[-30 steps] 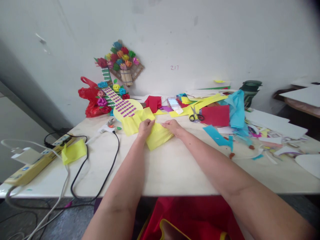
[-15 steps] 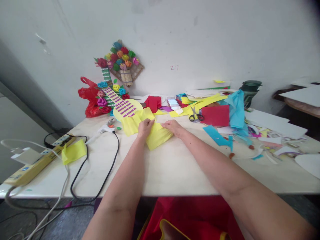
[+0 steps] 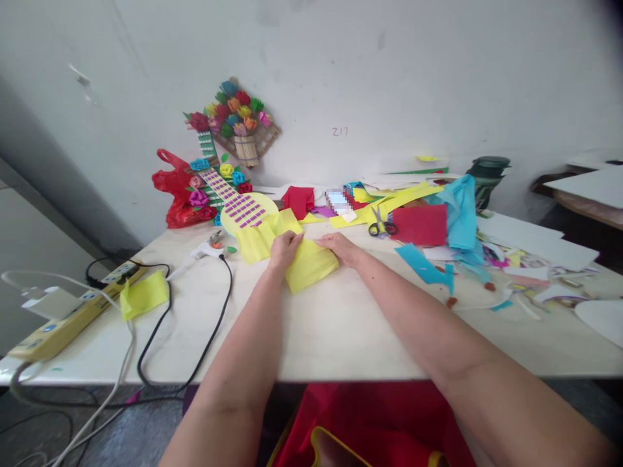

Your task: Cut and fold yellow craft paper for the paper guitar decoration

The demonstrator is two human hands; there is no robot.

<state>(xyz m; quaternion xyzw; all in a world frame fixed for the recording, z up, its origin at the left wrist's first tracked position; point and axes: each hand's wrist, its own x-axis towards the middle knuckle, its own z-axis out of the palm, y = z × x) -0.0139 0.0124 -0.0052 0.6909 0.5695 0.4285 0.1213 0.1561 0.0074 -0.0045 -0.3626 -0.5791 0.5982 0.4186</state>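
Observation:
A piece of yellow crepe paper (image 3: 311, 267) is stretched between my two hands above the white table. My left hand (image 3: 286, 250) pinches its upper left edge, fingers closed. At the upper right edge, my right hand (image 3: 339, 248) grips the same piece between thumb and fingers. More yellow crepe paper (image 3: 256, 243) lies just left of and behind my left hand. Beyond it, a cardboard guitar shape (image 3: 243, 211) with purple and pale woven strips leans near paper flowers (image 3: 198, 197).
Black-handled scissors (image 3: 382, 226) lie beside red paper (image 3: 419, 226). A white glue gun (image 3: 208, 250) with a black cord sits on the left, near a power strip (image 3: 63, 329) and another yellow piece (image 3: 144, 296). Blue paper (image 3: 424, 264) and scraps cover the right side.
Both hands have shifted very slightly to the right with the yellow crepe paper, still holding it at its upper edge. Nothing else has visibly moved.

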